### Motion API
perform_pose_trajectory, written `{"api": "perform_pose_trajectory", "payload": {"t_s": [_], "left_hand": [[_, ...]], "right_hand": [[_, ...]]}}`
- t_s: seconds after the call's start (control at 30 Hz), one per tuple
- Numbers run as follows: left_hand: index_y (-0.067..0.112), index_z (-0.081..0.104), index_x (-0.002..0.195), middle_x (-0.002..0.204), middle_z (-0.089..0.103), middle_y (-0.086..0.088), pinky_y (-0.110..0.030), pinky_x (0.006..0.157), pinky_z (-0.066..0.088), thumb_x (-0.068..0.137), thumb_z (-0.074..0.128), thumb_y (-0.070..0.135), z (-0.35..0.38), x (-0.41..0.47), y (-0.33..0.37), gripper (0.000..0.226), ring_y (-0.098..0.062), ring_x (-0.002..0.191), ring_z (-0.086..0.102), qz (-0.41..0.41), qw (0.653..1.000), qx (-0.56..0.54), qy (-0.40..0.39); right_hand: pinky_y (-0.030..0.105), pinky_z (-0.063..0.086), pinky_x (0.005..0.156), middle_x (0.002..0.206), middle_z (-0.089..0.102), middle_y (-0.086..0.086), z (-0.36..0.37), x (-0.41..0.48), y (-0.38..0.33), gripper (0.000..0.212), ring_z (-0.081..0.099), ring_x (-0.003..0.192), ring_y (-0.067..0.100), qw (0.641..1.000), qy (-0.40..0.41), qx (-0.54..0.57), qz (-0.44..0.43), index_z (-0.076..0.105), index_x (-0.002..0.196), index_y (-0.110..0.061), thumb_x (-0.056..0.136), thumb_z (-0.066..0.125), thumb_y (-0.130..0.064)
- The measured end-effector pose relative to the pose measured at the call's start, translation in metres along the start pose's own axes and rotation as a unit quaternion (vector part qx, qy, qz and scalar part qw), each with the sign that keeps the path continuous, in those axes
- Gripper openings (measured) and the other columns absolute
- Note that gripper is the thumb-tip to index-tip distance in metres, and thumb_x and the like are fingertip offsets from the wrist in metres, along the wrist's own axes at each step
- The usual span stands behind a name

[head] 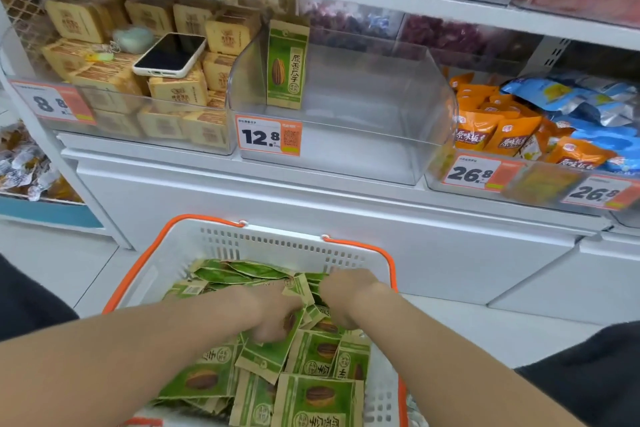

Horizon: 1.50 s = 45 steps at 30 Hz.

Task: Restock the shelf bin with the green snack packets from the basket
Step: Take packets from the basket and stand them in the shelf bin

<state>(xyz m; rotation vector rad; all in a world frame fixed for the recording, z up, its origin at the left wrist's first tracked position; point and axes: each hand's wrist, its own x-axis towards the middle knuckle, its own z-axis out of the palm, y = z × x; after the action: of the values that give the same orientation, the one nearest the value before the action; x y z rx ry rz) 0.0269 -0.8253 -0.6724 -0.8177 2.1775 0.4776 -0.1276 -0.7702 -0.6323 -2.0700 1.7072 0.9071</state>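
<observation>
Head view: both forearms reach down into the basket (221,239) at lower centre, where the green snack packets (311,354) lie heaped. The right hand (346,295) is knuckles-up, fingers curled round packets in the pile. The left hand (273,308) is blurred and its grip cannot be determined. The shelf bin (381,149) at frame centre holds one upright packet (286,66). Recommended: gather a squared stack, faces aligned, before lifting.

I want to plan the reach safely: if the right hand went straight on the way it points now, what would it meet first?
The green packets in the basket: the right hand points down into the pile and touches it. Depth is unclear, but the left hand lies close beside it.
</observation>
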Motion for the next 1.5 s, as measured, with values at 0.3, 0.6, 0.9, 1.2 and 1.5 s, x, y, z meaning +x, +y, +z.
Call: {"api": "perform_pose_trajectory", "payload": {"t_s": [0.3, 0.6, 0.9, 1.2, 1.5], "left_hand": [[0.041, 0.023, 0.163, 0.171, -0.008, -0.010, -0.052, 0.107, 0.049, 0.104, 0.057, 0.043, 0.015, 0.002, 0.012, 0.068, -0.045, 0.128, 0.057, 0.019, 1.000, 0.016, 0.007], [0.042, 0.034, 0.140, 0.144, 0.026, -0.007, -0.051, 0.097, 0.047, 0.091, 0.066, 0.049, -0.008, 0.000, -0.008, 0.059, -0.042, 0.122, 0.048, 0.031, 0.988, -0.120, 0.090], [0.013, 0.071, 0.109, 0.103, 0.071, -0.003, -0.045, 0.093, 0.051, 0.084, 0.065, 0.051, -0.083, -0.036, -0.036, 0.046, -0.022, 0.089, 0.064, 0.080, 0.874, -0.473, 0.076], [0.012, 0.075, 0.111, 0.099, 0.081, -0.013, -0.036, 0.068, 0.055, 0.105, 0.053, 0.050, -0.158, -0.115, -0.056, 0.044, -0.029, 0.086, 0.077, 0.154, 0.683, -0.616, 0.360], [0.025, 0.066, 0.111, 0.096, 0.080, 0.001, -0.042, 0.063, 0.065, 0.105, 0.063, 0.017, -0.204, -0.132, -0.070, 0.011, -0.020, 0.075, 0.079, 0.101, 0.657, -0.503, 0.553]], "right_hand": [[0.045, 0.058, 0.083, 0.098, 0.054, 0.006, -0.001, 0.010, -0.015, 0.019, 0.056, 0.086, 0.028, 0.999, 0.015, 0.011, -0.035, 0.061, 0.116, -0.012, 0.098, 0.058, -0.010], [0.039, 0.050, 0.073, 0.108, 0.056, 0.008, -0.011, 0.011, 0.009, 0.028, 0.062, 0.095, 0.029, 0.999, 0.005, 0.035, -0.001, 0.061, 0.125, -0.012, 0.098, 0.056, -0.006], [0.040, 0.055, 0.086, 0.108, 0.063, -0.006, -0.025, 0.016, 0.034, 0.067, 0.064, 0.100, 0.020, 0.937, 0.207, 0.278, -0.047, 0.055, 0.128, -0.034, 0.072, 0.079, -0.061], [0.026, 0.053, 0.065, 0.085, 0.070, -0.013, -0.096, -0.022, 0.030, 0.038, 0.066, 0.077, 0.003, 0.677, 0.520, 0.520, -0.011, 0.048, 0.105, -0.030, 0.083, 0.078, -0.036], [0.045, 0.064, 0.076, 0.097, 0.075, -0.012, -0.212, -0.033, 0.046, 0.025, 0.074, 0.092, 0.017, 0.633, 0.509, 0.582, 0.025, 0.066, 0.106, -0.036, 0.082, 0.058, -0.032]]}}
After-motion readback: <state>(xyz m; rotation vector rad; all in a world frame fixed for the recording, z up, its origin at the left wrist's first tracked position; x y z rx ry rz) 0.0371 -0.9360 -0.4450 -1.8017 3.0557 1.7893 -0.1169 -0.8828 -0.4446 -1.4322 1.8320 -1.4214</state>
